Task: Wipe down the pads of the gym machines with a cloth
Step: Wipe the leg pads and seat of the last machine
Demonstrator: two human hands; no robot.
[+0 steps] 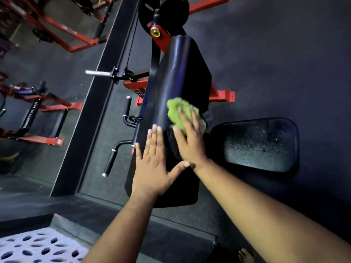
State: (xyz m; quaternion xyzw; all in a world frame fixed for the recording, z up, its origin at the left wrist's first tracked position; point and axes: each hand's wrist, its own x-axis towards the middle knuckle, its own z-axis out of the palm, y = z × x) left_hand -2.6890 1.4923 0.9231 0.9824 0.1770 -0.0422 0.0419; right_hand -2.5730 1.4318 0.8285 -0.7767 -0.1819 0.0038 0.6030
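A crumpled green cloth lies on the long black back pad of a gym machine, near the pad's lower end and toward its right side. The right hand presses flat on the cloth's near half, fingers straight and spread; the cloth bulges out beyond the fingertips and to their right, and nothing is pinched or curled around. The cloth looks soft and nubbly, like microfibre, and is slightly blurred.

The left hand rests flat just beside it on the lower black pad, fingers extended and together, thumb splayed toward the right wrist and almost touching it. Its fingertips reach the near edge of the long pad.

Both pads are smooth, glossy black vinyl with rounded edges; the long one has a bluish sheen along its left curve. To the right sits a wider black seat pad, rounded-rectangular, its surface speckled with droplets or specks that catch the light.

Left of the pads, two black foam-gripped handles with chrome end caps project from the frame, and a bare steel weight peg sticks out higher up. The red frame shows behind the pad. The floor is dark, speckled rubber.
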